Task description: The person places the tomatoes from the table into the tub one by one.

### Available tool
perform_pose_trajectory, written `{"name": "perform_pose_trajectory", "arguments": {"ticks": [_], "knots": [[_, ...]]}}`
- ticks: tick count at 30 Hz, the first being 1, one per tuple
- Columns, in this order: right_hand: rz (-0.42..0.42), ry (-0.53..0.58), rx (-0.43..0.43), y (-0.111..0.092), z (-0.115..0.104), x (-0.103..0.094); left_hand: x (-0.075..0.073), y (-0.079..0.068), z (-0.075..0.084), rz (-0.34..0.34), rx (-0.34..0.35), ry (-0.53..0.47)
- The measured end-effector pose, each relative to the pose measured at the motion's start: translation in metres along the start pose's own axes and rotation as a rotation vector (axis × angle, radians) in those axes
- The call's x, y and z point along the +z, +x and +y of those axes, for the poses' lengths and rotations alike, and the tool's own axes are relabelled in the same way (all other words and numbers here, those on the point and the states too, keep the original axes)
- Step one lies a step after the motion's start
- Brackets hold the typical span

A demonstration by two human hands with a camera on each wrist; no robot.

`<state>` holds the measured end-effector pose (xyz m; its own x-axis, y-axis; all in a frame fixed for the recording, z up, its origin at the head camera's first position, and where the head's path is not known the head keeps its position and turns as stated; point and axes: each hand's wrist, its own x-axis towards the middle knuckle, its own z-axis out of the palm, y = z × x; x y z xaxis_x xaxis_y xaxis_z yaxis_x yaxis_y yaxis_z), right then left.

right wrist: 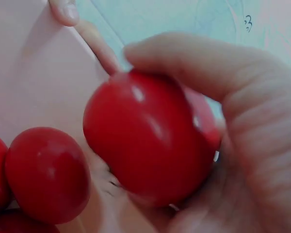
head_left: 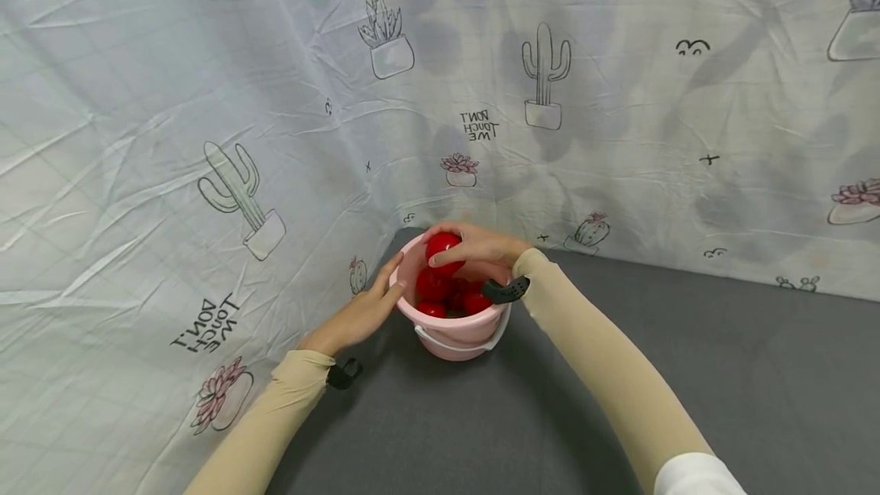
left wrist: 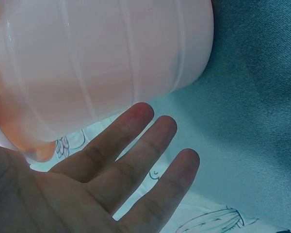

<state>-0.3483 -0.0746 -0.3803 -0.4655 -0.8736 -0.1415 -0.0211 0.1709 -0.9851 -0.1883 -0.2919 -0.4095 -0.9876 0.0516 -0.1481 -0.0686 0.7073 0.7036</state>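
A pink bucket (head_left: 457, 334) with a white handle holds several glossy red tomatoes (head_left: 433, 284). My right hand (head_left: 474, 241) is over the bucket's mouth and grips a red tomato (right wrist: 148, 138), with thumb and fingers curled round its sides. Another tomato (right wrist: 48, 174) lies just below it inside the bucket. My left hand (head_left: 364, 310) holds the bucket's rim at the left, thumb over the edge. In the left wrist view, three of its fingers (left wrist: 136, 167) stretch out loosely beside the bucket's ribbed outer wall.
The bucket stands on a dark grey surface (head_left: 440, 426), near its back left corner. White fabric printed with cacti (head_left: 440, 82) hangs along the back and left side. Black bands (head_left: 505, 290) are worn on both wrists.
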Motion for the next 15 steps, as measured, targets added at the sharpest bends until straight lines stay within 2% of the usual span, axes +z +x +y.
{"name": "perform_pose_trajectory", "arguments": {"ticks": [3,8,11,15], "knots": [[0.031,0.078,-0.005,-0.003,-0.001,0.000,0.001,0.002,0.001,-0.007,-0.002,-0.008],[0.067,0.124,-0.041,-0.009,0.003,-0.001,0.003,0.006,0.001,-0.009,0.001,0.015],[0.051,0.161,-0.127,-0.017,0.005,-0.006,0.003,0.010,-0.001,-0.003,0.009,0.038],[0.056,0.210,-0.296,-0.041,0.001,-0.024,-0.004,0.016,-0.001,-0.013,0.021,0.055]]}}
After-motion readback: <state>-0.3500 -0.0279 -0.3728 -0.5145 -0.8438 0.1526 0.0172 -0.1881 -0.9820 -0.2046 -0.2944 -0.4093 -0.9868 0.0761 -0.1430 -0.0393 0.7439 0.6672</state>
